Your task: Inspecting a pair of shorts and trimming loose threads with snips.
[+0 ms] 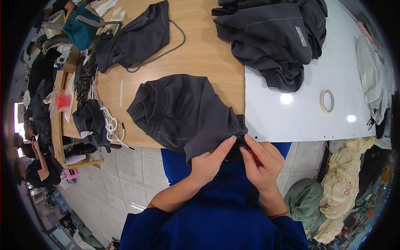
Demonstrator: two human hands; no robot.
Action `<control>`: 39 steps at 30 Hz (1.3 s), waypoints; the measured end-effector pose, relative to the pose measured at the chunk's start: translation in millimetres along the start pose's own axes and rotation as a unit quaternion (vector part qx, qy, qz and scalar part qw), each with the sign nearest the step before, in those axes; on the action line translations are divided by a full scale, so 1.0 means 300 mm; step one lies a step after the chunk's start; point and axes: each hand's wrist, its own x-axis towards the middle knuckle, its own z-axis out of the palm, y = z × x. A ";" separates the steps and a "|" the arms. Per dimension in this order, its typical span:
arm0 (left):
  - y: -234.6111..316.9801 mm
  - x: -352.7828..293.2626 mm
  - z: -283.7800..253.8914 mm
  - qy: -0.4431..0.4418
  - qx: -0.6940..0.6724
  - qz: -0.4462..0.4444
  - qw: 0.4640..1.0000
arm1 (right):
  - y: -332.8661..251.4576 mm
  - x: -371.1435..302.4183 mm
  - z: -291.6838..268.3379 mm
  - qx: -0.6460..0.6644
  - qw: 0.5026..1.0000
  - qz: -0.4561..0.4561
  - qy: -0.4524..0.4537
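Dark grey pants with a gathered elastic waistband (179, 110) lie at the table's front edge, one leg end drawn toward me. My left hand (210, 163) is closed on that cloth, its thumb pressed on the edge near the right side. Close beside it, my right hand (264, 162) is wrapped round a small red-handled tool (253, 156). The tool's tip meets the cloth by my left thumb. My fingers hide most of the tool, so its exact kind does not show.
A pile of dark grey garments (275, 37) sits at the back right, and another dark garment (139, 37) with a grey cord at the back left. A tape roll (327, 101) lies on the white board. White cords (110, 123) hang at the left edge. Cloth bundles (343, 179) stand right.
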 end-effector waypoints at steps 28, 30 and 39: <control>0.059 0.065 -0.028 -0.010 -0.130 -0.131 0.983 | -0.035 -0.021 -0.004 0.191 0.943 -0.233 -0.142; 0.064 0.072 -0.037 -0.025 -0.116 -0.106 0.987 | -0.023 -0.012 0.004 0.191 0.951 -0.204 -0.132; 0.033 0.042 -0.078 -0.100 -0.091 -0.095 0.986 | 0.034 0.030 0.032 0.106 0.993 0.024 -0.044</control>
